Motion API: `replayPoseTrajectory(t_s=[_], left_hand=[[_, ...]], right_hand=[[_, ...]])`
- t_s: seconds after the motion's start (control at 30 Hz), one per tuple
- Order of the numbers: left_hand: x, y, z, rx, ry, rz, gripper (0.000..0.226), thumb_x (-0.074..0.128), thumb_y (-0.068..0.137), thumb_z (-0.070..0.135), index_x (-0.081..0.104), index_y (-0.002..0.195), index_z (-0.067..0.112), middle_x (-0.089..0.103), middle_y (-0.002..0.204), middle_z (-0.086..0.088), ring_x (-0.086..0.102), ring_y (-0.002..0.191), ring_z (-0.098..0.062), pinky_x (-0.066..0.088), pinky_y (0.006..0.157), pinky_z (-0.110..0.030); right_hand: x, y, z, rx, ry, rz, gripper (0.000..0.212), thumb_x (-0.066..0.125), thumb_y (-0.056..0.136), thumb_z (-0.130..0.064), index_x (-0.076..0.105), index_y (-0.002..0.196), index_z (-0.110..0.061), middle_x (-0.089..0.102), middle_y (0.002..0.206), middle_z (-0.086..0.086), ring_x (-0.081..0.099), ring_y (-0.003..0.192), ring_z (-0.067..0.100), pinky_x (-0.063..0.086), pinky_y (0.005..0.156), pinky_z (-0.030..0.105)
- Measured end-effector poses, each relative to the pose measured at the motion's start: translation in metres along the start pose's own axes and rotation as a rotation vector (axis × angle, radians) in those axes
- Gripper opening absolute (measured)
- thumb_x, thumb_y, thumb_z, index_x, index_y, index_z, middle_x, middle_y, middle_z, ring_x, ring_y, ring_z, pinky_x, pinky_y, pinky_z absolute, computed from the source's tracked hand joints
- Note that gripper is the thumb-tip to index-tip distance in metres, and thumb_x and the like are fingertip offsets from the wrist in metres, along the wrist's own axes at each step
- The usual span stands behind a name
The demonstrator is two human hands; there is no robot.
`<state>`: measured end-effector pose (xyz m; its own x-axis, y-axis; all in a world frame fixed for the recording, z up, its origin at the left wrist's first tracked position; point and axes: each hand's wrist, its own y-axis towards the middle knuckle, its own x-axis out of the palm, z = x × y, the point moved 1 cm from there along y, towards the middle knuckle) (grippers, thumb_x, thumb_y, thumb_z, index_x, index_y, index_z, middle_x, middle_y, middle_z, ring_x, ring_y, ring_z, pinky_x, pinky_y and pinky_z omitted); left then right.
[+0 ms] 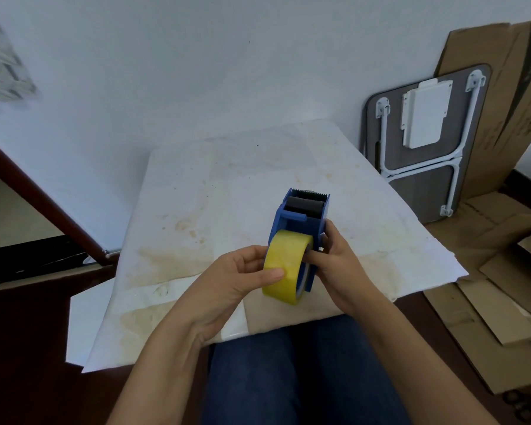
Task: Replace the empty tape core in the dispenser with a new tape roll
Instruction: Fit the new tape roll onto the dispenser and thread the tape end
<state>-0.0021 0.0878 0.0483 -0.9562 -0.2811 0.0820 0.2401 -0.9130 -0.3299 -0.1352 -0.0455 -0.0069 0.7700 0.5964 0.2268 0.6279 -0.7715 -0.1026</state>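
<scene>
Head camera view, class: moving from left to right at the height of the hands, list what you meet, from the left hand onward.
Left hand → yellow tape roll → right hand → edge of the white paper-covered table → flattened cardboard on the floor.

Tape roll (pixel 285 265) in dispenser (pixel 301 222), between both hands, above table (pixel 227 179); folded table (pixel 423 142) right.
</scene>
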Motion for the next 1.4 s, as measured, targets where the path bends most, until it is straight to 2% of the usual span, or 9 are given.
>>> replayPoseTrajectory(t_s=[0.3,0.47,0.57,0.63,0.73,0.83,0.97,1.07,1.4], left_hand=[[0.005,0.004,-0.007,0.020,-0.016,0.098,0.049,0.073,0.070,0.046,0.073,0.101,0.008,0.075,0.098,-0.010,0.067,0.091,-0.019,0.051,0.101,-0.044],[0.007,0.005,-0.007,0.029,-0.133,0.010,0.053,0.073,0.073,0.022,0.062,0.122,0.006,0.078,0.108,-0.014,0.074,0.097,-0.024,0.059,0.093,-0.038],[0.007,0.006,-0.006,0.051,-0.130,0.053,0.050,0.075,0.072,0.016,0.062,0.119,0.006,0.079,0.104,-0.014,0.075,0.093,-0.024,0.059,0.091,-0.039],[0.006,0.008,-0.007,0.064,-0.116,0.116,0.048,0.076,0.072,0.018,0.063,0.116,0.007,0.080,0.103,-0.013,0.075,0.093,-0.023,0.058,0.090,-0.041],[0.005,0.009,-0.008,0.064,-0.116,0.180,0.046,0.076,0.073,0.019,0.062,0.115,0.008,0.081,0.099,-0.009,0.077,0.090,-0.018,0.059,0.080,-0.031],[0.007,0.009,-0.007,0.085,-0.071,0.215,0.032,0.075,0.082,0.014,0.063,0.111,0.011,0.082,0.087,-0.003,0.076,0.077,-0.009,0.058,0.066,-0.018],[0.006,0.008,-0.006,0.101,-0.025,0.240,0.037,0.077,0.078,0.023,0.063,0.110,0.014,0.080,0.092,-0.013,0.074,0.079,-0.016,0.059,0.067,-0.019],[0.003,0.007,-0.007,0.107,-0.007,0.221,0.032,0.076,0.081,0.020,0.062,0.108,0.014,0.079,0.097,-0.016,0.075,0.085,-0.023,0.060,0.071,-0.022],[0.003,0.010,-0.008,0.099,0.015,0.227,0.044,0.078,0.074,0.028,0.061,0.113,0.016,0.080,0.096,-0.007,0.074,0.089,-0.021,0.056,0.076,-0.028]], right_hand=[[0.005,0.001,-0.005,0.010,-0.026,-0.061,0.053,0.061,0.088,0.004,0.053,0.131,-0.025,0.068,0.120,0.003,0.065,0.112,0.024,0.056,0.090,0.036],[0.006,0.003,-0.002,-0.017,-0.045,-0.077,0.055,0.058,0.086,0.007,0.055,0.127,-0.030,0.071,0.111,-0.002,0.066,0.107,0.024,0.056,0.089,0.038],[0.004,0.004,-0.008,-0.034,-0.128,-0.105,0.066,0.061,0.088,0.003,0.041,0.141,-0.032,0.060,0.133,-0.001,0.059,0.120,0.017,0.052,0.094,0.033],[0.001,0.002,-0.017,-0.147,-0.285,-0.007,0.065,0.061,0.089,-0.001,0.038,0.142,-0.031,0.050,0.140,-0.005,0.050,0.128,0.011,0.047,0.103,0.035],[0.000,-0.004,-0.032,-0.448,-0.569,0.088,0.035,0.064,0.088,-0.010,0.059,0.118,-0.028,0.054,0.129,-0.007,0.050,0.125,0.007,0.044,0.104,0.032],[0.009,-0.009,-0.035,-0.507,-0.693,0.001,0.013,0.070,0.086,-0.027,0.070,0.099,-0.028,0.057,0.121,-0.008,0.052,0.121,0.008,0.041,0.099,0.023],[0.017,-0.009,-0.031,-0.501,-0.746,-0.041,0.024,0.071,0.082,-0.039,0.070,0.102,-0.026,0.058,0.113,-0.006,0.055,0.114,0.010,0.047,0.093,0.025],[0.021,-0.009,-0.033,-0.520,-0.717,-0.027,0.022,0.073,0.083,-0.033,0.071,0.102,-0.023,0.060,0.109,-0.006,0.058,0.107,0.011,0.051,0.087,0.025],[0.024,-0.006,-0.030,-0.671,-0.799,0.078,0.023,0.059,0.092,-0.030,0.074,0.095,-0.014,0.067,0.098,-0.004,0.063,0.089,0.009,0.055,0.075,0.028]])
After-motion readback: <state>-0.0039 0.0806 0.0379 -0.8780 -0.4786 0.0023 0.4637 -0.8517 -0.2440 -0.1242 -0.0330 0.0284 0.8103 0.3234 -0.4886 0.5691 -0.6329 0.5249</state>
